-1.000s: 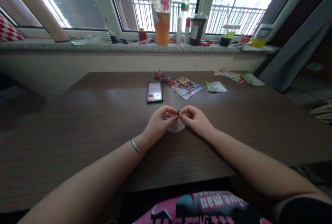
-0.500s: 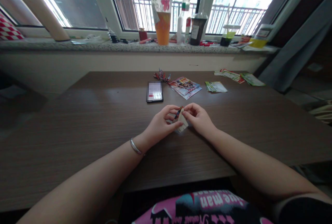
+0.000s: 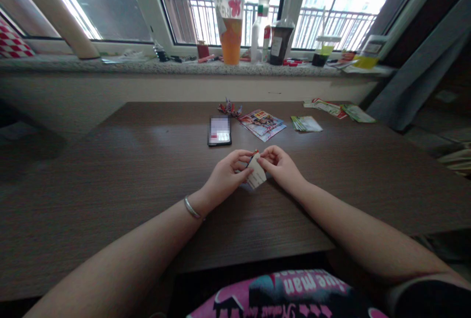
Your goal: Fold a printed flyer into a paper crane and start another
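Between my two hands is a small folded piece of paper (image 3: 257,174), pale with faint print on the side toward me and a bit of colour at its top edge. My left hand (image 3: 231,171) pinches its left side, thumb on the near face and fingers behind. At the upper right edge, the thumb and fingertips of my right hand (image 3: 278,165) grip it. Both hands are just above the brown table (image 3: 154,175). My fingers partly hide the paper's far side and folds.
Beyond my hands lie a phone (image 3: 220,130), a folded colourful paper piece (image 3: 230,108), printed leaflets (image 3: 262,124), and green-white papers (image 3: 306,123). More papers (image 3: 329,107) rest at the far right. A tall orange drink cup (image 3: 231,38) and bottles stand on the windowsill (image 3: 147,66).
The paper has turned so more of its pale, printed face shows toward me. My left thumb has shifted slightly up and left along it; my right hand has hardly moved.
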`<state>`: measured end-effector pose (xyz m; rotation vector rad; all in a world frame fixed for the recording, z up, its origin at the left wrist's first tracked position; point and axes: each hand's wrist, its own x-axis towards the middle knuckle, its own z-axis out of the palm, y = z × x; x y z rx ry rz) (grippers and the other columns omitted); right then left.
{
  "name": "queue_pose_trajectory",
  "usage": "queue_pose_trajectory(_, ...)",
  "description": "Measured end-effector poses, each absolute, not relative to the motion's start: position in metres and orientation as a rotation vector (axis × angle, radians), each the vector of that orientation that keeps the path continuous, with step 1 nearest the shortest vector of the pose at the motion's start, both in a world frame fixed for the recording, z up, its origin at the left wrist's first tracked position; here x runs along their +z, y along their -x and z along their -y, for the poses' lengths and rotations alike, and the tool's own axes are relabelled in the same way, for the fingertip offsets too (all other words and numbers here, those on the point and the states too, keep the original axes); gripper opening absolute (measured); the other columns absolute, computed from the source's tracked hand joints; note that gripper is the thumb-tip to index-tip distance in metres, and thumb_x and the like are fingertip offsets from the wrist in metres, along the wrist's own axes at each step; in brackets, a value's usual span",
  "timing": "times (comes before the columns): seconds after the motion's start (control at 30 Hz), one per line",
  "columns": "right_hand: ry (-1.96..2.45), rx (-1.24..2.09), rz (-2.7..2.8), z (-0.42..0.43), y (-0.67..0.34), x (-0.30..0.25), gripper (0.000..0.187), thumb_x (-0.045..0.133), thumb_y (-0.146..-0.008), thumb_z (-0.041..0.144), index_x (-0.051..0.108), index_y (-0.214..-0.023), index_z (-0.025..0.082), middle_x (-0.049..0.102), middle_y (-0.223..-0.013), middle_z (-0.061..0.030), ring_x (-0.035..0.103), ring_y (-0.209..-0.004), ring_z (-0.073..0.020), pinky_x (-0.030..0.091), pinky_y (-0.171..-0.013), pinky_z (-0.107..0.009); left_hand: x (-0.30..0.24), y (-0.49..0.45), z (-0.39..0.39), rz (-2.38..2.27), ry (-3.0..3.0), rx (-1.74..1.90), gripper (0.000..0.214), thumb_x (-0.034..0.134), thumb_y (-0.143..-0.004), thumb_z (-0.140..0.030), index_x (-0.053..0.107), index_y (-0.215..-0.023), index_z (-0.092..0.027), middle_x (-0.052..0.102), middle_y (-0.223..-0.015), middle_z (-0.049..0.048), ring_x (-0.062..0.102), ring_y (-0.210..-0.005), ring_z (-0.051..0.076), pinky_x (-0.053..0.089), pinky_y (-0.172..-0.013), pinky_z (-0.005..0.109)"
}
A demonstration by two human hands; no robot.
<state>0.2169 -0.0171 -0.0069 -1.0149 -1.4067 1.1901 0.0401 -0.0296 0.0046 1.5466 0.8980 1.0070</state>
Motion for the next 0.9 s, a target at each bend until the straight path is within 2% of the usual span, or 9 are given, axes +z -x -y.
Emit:
queue_pose_trajectory(0.3, 1.113, 1.221, 1.605, 0.0201, -0.2221, -0.0082, 0.029, 0.068, -0.073, 0.044, 0.053, -0.079, 0.02, 0.058, -0.068, 0.0033, 0.054, -0.061, -0.0126, 0.042, -0.059, -0.026, 0.0094, -0.0387, 0.0269, -0.927, -1.475, 1.157, 0.041, 0.067, -0.079, -0.026, 0.052, -0.115, -0.015, 0.064, -0.104, 0.0077, 0.064, -0.069, 0.011, 0.052, -0.056, 0.02)
queue_pose_trajectory(0.53, 1.02, 1.317, 1.459, 0.0189, -0.219, -0.0062, 0.041, 0.074, -0.067, 0.05, 0.047, -0.081, 0.022, 0.058, -0.067, 0.0045, 0.055, -0.056, -0.0112, 0.044, -0.055, -0.025, 0.0066, -0.0399, 0.0256, -0.852, -1.365, 1.123, 0.054, 0.072, -0.075, -0.031, 0.042, -0.117, -0.016, 0.063, -0.103, 0.0073, 0.066, -0.073, 0.014, 0.054, -0.06, 0.025)
queue_pose_trajectory(0.67, 1.023, 1.305, 1.419, 0.0183, -0.2181, -0.0054, 0.043, 0.075, -0.066, 0.049, 0.045, -0.082, 0.022, 0.057, -0.065, 0.0056, 0.057, -0.054, -0.011, 0.045, -0.052, -0.025, 0.0048, -0.0411, 0.0261, -0.83, -1.326, 1.031, 0.064, 0.075, -0.072, -0.029, 0.038, -0.122, -0.017, 0.065, -0.097, 0.0065, 0.066, -0.07, 0.015, 0.054, -0.06, 0.026)
queue_pose_trajectory(0.9, 1.071, 1.333, 1.468, 0.0206, -0.2173, -0.0069, 0.041, 0.072, -0.069, 0.047, 0.043, -0.086, 0.023, 0.058, -0.063, 0.006, 0.058, -0.053, -0.0122, 0.045, -0.047, -0.023, 0.0042, -0.04, 0.0246, -0.86, -1.35, 1.032, 0.063, 0.075, -0.073, -0.029, 0.04, -0.125, -0.016, 0.065, -0.09, 0.0045, 0.066, -0.066, 0.014, 0.054, -0.06, 0.026)
